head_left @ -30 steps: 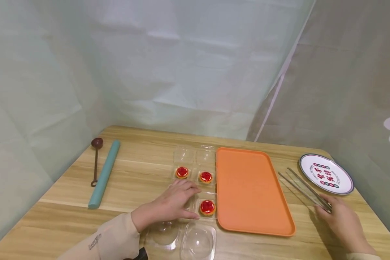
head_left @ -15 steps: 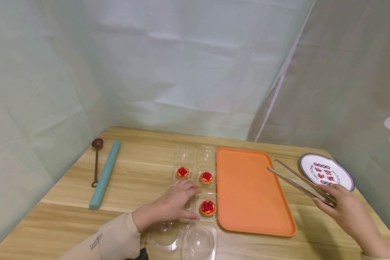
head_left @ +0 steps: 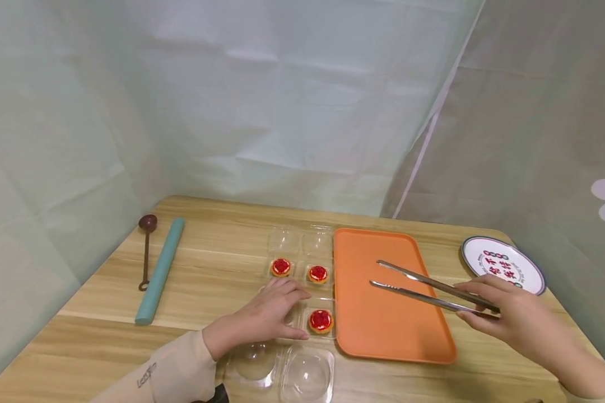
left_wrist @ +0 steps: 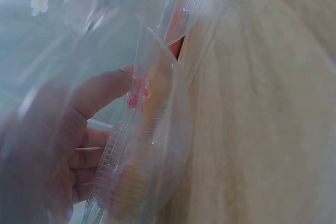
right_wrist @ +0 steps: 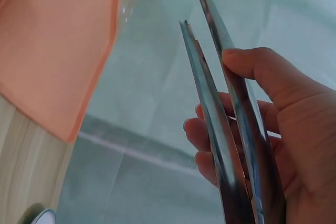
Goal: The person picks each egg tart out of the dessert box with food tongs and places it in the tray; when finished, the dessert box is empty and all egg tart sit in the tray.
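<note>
Right hand [head_left: 509, 310] grips steel tongs [head_left: 428, 294], tips apart above the orange tray [head_left: 373, 333]. Left hand [head_left: 262, 314], fingers loose, rests on clear plastic containers [head_left: 307, 376]; three red-topped tarts [head_left: 321, 321] sit inside, left of the tray.

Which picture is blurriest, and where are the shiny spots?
Left wrist view: blurriest, whitish glare across the clear plastic packaging; right wrist view: pale gleams along the silver metal tongs; head view: clearer, bright glints on the near clear plastic domes.
</note>
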{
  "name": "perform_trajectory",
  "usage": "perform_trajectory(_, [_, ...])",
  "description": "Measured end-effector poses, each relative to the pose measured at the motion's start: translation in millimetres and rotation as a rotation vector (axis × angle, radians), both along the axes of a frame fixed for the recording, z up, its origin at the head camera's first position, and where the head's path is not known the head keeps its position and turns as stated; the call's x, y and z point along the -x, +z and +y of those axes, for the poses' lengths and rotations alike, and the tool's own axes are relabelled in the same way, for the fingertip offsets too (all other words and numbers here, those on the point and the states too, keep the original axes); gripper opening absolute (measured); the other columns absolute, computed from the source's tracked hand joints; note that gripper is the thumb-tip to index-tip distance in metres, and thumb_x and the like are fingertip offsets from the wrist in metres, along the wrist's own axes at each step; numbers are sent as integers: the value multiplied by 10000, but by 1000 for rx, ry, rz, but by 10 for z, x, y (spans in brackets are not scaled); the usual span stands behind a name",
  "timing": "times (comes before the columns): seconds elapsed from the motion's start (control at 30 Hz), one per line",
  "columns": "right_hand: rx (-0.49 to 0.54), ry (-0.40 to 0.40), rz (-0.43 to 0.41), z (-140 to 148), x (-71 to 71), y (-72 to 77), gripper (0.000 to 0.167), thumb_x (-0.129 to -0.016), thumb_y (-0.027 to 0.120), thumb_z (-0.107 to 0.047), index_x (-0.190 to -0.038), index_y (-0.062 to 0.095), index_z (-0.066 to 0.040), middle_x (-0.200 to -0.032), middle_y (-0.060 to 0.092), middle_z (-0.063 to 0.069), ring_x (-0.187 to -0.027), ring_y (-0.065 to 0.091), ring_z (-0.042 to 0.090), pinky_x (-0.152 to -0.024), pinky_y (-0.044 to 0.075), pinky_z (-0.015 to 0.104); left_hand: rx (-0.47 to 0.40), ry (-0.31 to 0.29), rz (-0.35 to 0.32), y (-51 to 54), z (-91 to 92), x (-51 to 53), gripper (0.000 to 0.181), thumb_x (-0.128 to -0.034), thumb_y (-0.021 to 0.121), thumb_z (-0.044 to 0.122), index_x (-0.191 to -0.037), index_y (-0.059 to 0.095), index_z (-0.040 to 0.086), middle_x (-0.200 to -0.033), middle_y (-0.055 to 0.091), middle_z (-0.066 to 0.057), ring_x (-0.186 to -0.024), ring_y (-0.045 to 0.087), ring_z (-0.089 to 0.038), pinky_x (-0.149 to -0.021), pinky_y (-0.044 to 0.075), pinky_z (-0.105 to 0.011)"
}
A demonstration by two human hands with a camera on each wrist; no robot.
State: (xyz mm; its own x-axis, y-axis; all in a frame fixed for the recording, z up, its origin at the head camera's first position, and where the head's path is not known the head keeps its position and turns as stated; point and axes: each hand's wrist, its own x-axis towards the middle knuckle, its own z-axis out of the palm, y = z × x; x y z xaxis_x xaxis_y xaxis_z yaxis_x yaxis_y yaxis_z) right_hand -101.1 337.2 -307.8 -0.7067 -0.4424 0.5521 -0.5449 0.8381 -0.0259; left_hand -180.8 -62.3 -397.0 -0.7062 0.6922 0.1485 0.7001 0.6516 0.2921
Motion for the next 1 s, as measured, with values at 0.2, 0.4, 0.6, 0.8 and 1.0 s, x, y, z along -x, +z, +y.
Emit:
perform_trajectory(0.2, [-22,129,-63,-202,-3,44,371,-690,844,-178,-1020,688,-249,-936,571,-200,-697,507,-108,-573,403,34,7,1,7,9,-1,-4,755,-698,761,536,-1276,584,83,-1277,589,-55,-1234,489,-241,-1112,347,-473])
perform_trajectory(0.4, [-63,200,-97,-372,32,4,344,-705,842,-213,-1022,710,-206,-918,560,-196,-684,475,-126,-551,365,19,16,-1,20,9,0,1,742,-702,760,542,-1267,592,91,-1259,595,-39,-1217,494,-229,-1095,362,-456])
perform_trajectory(0.6, [-128,257,-79,-511,110,-41,314,-721,830,-278,-996,699,-202,-896,583,-160,-641,429,-135,-509,317,28,7,-4,19,0,-9,5,741,-701,762,538,-1267,593,90,-1258,596,-40,-1216,496,-228,-1093,364,-453])
perform_trajectory(0.8, [-173,288,-106,-649,173,-74,334,-651,853,-208,-947,700,-184,-845,539,-160,-603,396,-142,-503,330,28,6,0,11,3,-13,3,749,-701,759,538,-1275,588,88,-1274,591,-50,-1228,490,-237,-1099,359,-461])
perform_trajectory(1.0, [-221,259,-156,-753,188,-68,302,-685,842,-243,-951,715,-183,-825,517,-149,-584,394,-127,-491,355,67,12,2,9,12,-5,-4,751,-703,758,538,-1278,586,85,-1269,591,-45,-1221,492,-233,-1094,366,-453])
